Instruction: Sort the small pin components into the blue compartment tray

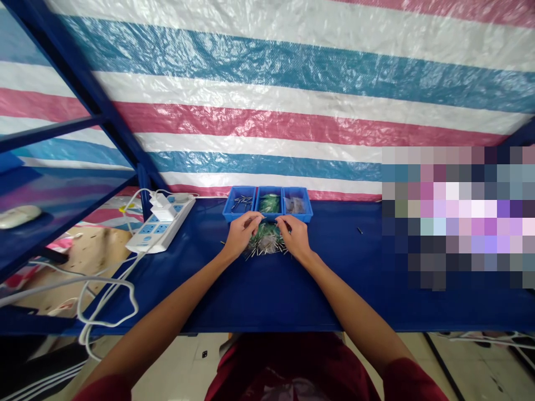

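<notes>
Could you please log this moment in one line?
left hand, right hand: fingers bent, hold unclear; pile: between hands; three bins: beyond pile; power strip: left

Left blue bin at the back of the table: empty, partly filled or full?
Partly filled: thin pieces lie scattered in the left bin, with blue floor showing between them.

The striped sheet [292, 117] looks like woven plastic, crinkled and highly glossy. The trays [307, 216] look like smooth plastic, as does the power strip [144, 241]. The slim pieces [253, 252] have a shiny metallic look. The surface [259, 301] is smooth with a faint sheen; the sleeve [407, 379] is matt cloth.
</notes>
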A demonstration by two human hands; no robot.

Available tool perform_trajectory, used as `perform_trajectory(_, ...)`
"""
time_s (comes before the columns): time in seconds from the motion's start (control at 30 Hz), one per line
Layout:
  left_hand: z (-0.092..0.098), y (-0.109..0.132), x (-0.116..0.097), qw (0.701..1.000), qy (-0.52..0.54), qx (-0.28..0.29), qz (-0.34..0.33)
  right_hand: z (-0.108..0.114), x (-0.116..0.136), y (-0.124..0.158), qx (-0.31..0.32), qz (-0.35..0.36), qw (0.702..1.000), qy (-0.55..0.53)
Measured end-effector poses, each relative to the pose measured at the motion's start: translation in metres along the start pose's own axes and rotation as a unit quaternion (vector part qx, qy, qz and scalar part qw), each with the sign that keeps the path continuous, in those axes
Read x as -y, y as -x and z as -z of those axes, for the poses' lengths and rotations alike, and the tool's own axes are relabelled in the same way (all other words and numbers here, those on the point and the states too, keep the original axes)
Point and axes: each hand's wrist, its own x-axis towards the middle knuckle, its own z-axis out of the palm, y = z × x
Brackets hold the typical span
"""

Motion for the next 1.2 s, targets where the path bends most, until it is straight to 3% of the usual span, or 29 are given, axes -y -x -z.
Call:
perform_trajectory(0.2,-0.0008,-0.0004,-0.0007,0.997,0.075,0.012,0.028,-0.0006,0.0003,0.0005,0.000,0.008,1.000,0.001)
perform_trajectory(0.53,0.0039,-0.0048,0.0040,0.999,0.028,-0.023,0.028,-0.0004,-0.0010,0.0006,-0.005,0.000,1.000,0.000)
perform_trajectory(0.77,0.0029,0.0008,0.0022,0.999,-0.004,0.045,0.030,0.0018,0.0053,0.0009,0.015,0.031,0.999,-0.023)
perform_trajectory(1.0,0.0025,0.0022,-0.0012,0.998,0.019,0.047,0.040,-0.0002,0.0063,0.0024,0.081,0.071,0.994,-0.033)
perform_trajectory(1.2,0.0021,0.0028,-0.0019,0.998,0.025,0.046,0.032,0.0001,0.0054,0.0021,0.070,0.076,0.994,-0.023)
